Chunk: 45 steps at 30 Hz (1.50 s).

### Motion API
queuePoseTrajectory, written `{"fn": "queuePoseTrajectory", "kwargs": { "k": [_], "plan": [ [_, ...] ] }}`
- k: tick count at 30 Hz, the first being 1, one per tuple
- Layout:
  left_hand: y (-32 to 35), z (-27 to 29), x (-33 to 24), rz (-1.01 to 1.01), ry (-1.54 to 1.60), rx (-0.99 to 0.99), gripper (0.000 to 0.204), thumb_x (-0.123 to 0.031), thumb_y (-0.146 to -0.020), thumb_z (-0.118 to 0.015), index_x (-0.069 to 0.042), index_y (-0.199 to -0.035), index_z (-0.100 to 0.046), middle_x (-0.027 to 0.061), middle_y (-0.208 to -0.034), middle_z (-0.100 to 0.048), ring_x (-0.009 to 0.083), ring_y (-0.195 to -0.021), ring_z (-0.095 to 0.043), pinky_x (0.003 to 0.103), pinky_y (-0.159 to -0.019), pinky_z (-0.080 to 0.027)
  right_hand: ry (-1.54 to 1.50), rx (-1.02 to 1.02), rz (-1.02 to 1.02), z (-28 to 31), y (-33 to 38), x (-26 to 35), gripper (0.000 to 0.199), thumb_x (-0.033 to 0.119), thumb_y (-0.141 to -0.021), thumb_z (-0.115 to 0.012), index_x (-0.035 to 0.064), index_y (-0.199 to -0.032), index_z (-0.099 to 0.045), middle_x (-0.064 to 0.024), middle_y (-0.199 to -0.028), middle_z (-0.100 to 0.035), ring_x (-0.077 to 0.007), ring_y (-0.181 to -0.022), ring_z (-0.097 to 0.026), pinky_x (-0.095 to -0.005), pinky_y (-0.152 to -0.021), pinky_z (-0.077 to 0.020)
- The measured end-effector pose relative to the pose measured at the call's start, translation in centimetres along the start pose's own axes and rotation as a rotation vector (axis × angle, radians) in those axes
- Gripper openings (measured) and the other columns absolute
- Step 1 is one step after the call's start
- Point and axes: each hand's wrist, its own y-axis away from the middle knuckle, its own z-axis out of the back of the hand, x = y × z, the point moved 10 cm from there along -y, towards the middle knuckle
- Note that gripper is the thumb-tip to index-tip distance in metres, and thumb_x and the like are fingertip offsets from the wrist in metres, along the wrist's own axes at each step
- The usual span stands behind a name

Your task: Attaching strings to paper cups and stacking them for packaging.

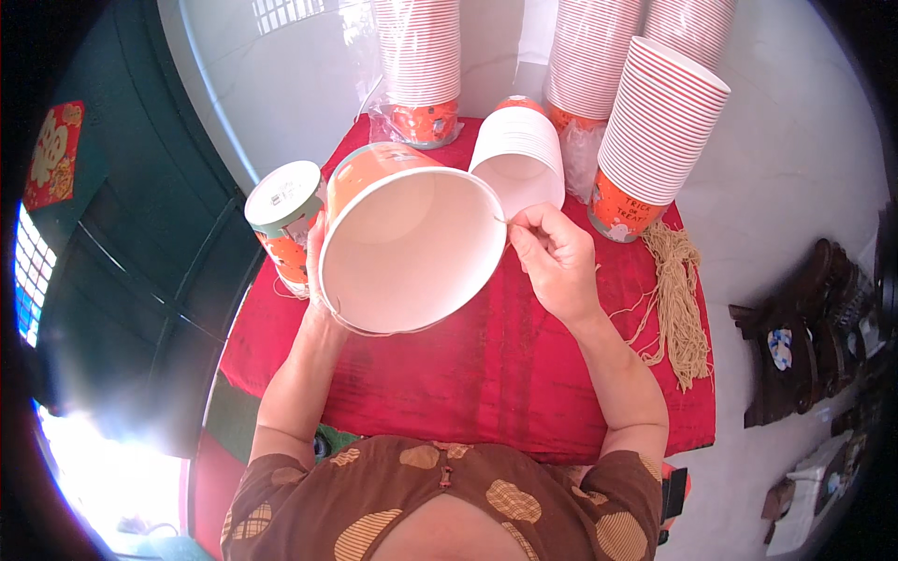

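- Paper bucket: smooth matt white inside, printed orange outside with a slight sheen.
- Stacked cups: the same thin paper, rolled rims ribbed red and white.
- Red cloth over the table: soft, matt, faintly creased weave.
- String bundle: rough, fibrous tan twine.
- Wrap around the far stack: clear, glossy plastic film.
- Floor: pale, polished, reflective.

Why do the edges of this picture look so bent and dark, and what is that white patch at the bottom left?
In the head view the fisheye lens bows straight edges and blackens the corners; daylight burns out the lower left; the paper bucket held by the left hand and right hand is sharp.
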Motion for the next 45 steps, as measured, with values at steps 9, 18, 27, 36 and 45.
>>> {"fn": "queuePoseTrajectory", "kwargs": {
  "k": [9, 18, 27, 36, 45],
  "plan": [
    [-0.2, 0.1, -0.2, -0.022, 0.042, 0.008, 0.069, -0.059, -0.089, -0.058, -0.014, -0.142, -0.049, 0.0124, -0.135, -0.057, 0.0307, -0.117, -0.060, 0.050, -0.094, -0.053, 0.126, -0.205, 0.204, 1.6, 0.0, 1.6, 0.020, -0.006, -0.085, -0.066, -0.0005, -0.103, -0.062, -0.0063, -0.097, -0.060, -0.0081, -0.068, -0.055, -0.0219, -0.054, -0.0426],
    [-0.1, -0.1, 0.3, 0.022, 0.078, -0.005, 0.066, -0.057, -0.089, -0.058, -0.014, -0.139, -0.052, 0.0117, -0.133, -0.059, 0.0303, -0.113, -0.062, 0.049, -0.091, -0.054, 0.421, -0.209, 0.467, 0.3, 0.8, 5.2, 0.020, -0.007, -0.080, -0.071, 0.0002, -0.097, -0.062, -0.0061, -0.095, -0.056, -0.0096, -0.067, -0.050, -0.0224, -0.058, -0.0434],
    [-0.3, -0.1, 1.2, 0.046, 0.025, -0.044, 0.068, -0.056, -0.090, -0.056, -0.012, -0.141, -0.048, 0.0128, -0.137, -0.056, 0.0291, -0.119, -0.058, 0.049, -0.098, -0.050, 0.324, -0.228, 0.337, 1.1, 0.3, 3.7, 0.009, -0.005, -0.083, -0.071, -0.0024, -0.085, -0.063, -0.0064, -0.079, -0.059, -0.0111, -0.066, -0.057, -0.0255, -0.058, -0.0453],
    [0.2, 0.1, 0.2, 0.001, -0.055, -0.066, 0.071, -0.057, -0.092, -0.053, -0.009, -0.143, -0.043, 0.0129, -0.140, -0.053, 0.0290, -0.124, -0.055, 0.048, -0.102, -0.047, 0.147, -0.154, 0.192, 0.3, 0.2, 0.3, 0.003, -0.002, -0.091, -0.066, -0.0050, -0.091, -0.064, -0.0025, -0.084, -0.058, -0.0070, -0.072, -0.051, -0.0221, -0.065, -0.0426],
    [3.3, -0.5, -4.2, -0.232, -0.295, -0.065, 0.072, -0.048, -0.093, -0.058, -0.004, -0.144, -0.036, 0.0152, -0.139, -0.052, 0.0271, -0.125, -0.055, 0.045, -0.106, -0.044, 0.213, -0.127, 0.204, -1.2, 0.1, 0.7, 0.017, 0.001, -0.090, -0.066, -0.0043, -0.106, -0.064, -0.0094, -0.089, -0.062, -0.0148, -0.076, -0.058, -0.0278, -0.069, -0.0480]
  ]
}}
